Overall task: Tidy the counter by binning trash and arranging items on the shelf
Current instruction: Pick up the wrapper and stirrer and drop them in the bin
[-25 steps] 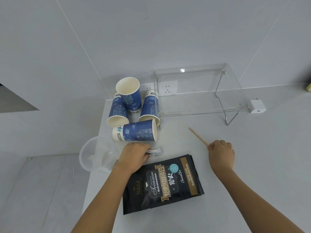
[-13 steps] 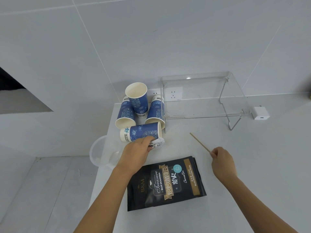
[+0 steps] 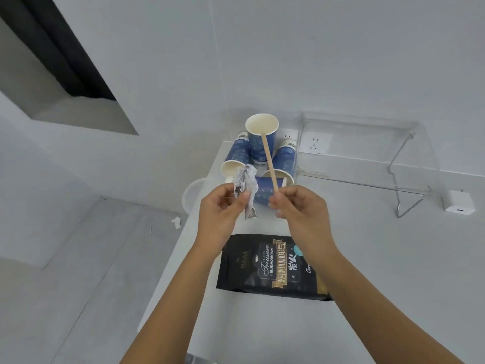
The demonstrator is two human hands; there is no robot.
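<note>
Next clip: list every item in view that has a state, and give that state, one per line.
left hand: shut on crumpled wrapper, lifted off the counter
right hand: shut on wooden stir stick, raised
paper cups: four, one upright, three tipped
coffee bag: lying flat
clear shelf: nothing on it
white charger: on the counter, not in a socket
bin: mostly hidden

The paper cups (image 3: 258, 156) are clustered at frame centre on the counter (image 3: 393, 258), with the shelf (image 3: 367, 151) to their right and a charger (image 3: 458, 203) at far right. The coffee bag (image 3: 270, 269) is laid lower centre, the bin (image 3: 190, 197) left of the counter edge
</note>
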